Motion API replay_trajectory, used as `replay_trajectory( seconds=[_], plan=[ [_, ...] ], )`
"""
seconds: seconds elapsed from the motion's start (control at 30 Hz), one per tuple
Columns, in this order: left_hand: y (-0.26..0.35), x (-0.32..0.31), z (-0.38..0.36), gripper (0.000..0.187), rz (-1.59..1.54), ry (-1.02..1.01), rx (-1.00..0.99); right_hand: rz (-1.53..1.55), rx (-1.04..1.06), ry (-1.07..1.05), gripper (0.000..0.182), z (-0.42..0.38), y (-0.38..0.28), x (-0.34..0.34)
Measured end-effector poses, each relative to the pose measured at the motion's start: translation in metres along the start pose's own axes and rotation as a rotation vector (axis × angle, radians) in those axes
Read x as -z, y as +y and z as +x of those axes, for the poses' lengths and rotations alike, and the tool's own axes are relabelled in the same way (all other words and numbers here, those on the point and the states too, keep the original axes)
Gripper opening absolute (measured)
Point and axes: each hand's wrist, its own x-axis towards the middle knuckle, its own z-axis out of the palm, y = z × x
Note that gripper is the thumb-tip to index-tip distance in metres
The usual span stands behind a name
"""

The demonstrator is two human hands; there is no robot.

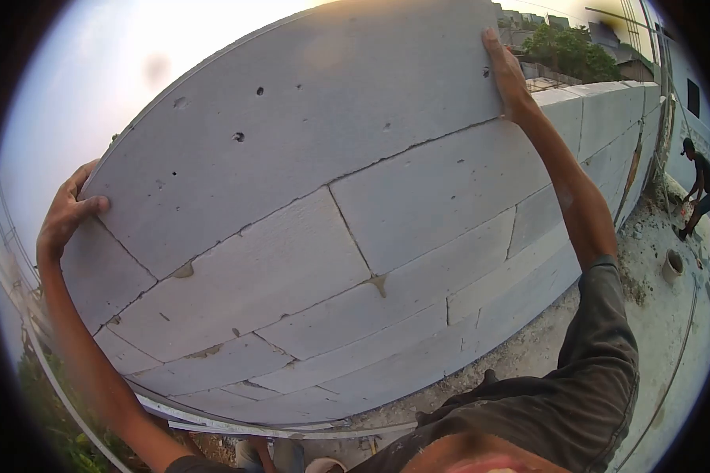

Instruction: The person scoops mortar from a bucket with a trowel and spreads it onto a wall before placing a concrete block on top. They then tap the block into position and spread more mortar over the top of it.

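Observation:
A large pale grey aerated concrete block (308, 102) with a few small pits sits on the top course of a block wall (442, 181). My left hand (69, 211) grips its left end, thumb on the near face and fingers around the edge. At the opposite end, my right hand (509, 75) is pressed against the block, fingers pointing up and partly hidden behind the edge. The block's lower edge rests along the joint with the course below. Bits of mortar (379, 284) stick out of the joints beneath.
To the right, a co-worker (698, 185) bends forward near a bucket (672, 266) on the dusty floor. A cable (674, 370) runs across that floor. Below me is a pale rail (292, 431). Trees (568, 51) and buildings stand beyond the wall.

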Motion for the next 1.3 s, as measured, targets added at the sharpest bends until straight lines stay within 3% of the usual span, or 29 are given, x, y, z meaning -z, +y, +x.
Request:
replay_trajectory(
  seconds=[0.07, 0.23, 0.43, 0.53, 0.63, 0.73, 0.83, 0.9, 0.93, 1.0, 1.3],
  plan=[
    [0.001, -0.001, 0.001, 0.113, 0.135, 0.031, 0.071, 0.059, -0.130, -0.022, 0.091, 0.005, 0.003, 0.001],
    [-0.012, 0.001, 0.003, 0.109, 0.332, 0.092, 0.068, 0.102, -0.121, -0.036, 0.090, 0.002, -0.002, -0.005],
    [-0.017, 0.004, 0.006, 0.112, 0.300, 0.049, 0.072, 0.071, -0.104, 0.008, 0.090, -0.001, -0.002, -0.003],
    [0.049, 0.006, -0.026, 0.111, 0.356, -0.084, 0.200, 0.012, -0.026, 0.034, 0.090, 0.010, 0.021, 0.014],
    [0.020, 0.013, -0.002, 0.132, 0.124, -0.115, 0.248, -0.053, 0.062, 0.092, 0.087, 0.020, 0.036, 0.020],
    [0.013, 0.014, -0.001, 0.129, 0.213, -0.053, 0.275, -0.023, 0.029, 0.124, 0.083, 0.018, 0.033, 0.013],
    [0.013, 0.016, -0.001, 0.127, 0.186, -0.071, 0.252, 0.259, -0.199, -0.051, 0.080, 0.030, 0.036, 0.036],
    [-0.014, 0.009, 0.004, 0.117, 0.273, 0.028, 0.076, 0.450, -0.354, -0.169, 0.079, 0.050, 0.044, 0.070],
    [-0.024, 0.009, 0.004, 0.113, 0.313, 0.081, -0.010, 0.470, -0.347, -0.165, 0.078, 0.060, 0.044, 0.081],
    [-0.018, 0.009, 0.002, 0.113, 0.289, 0.069, 0.005, 0.440, -0.277, -0.108, 0.078, 0.076, 0.036, 0.097],
    [-0.019, 0.008, 0.008, 0.110, 0.264, 0.081, -0.027, 0.338, -0.196, -0.089, 0.075, 0.086, 0.036, 0.047]
  ],
)
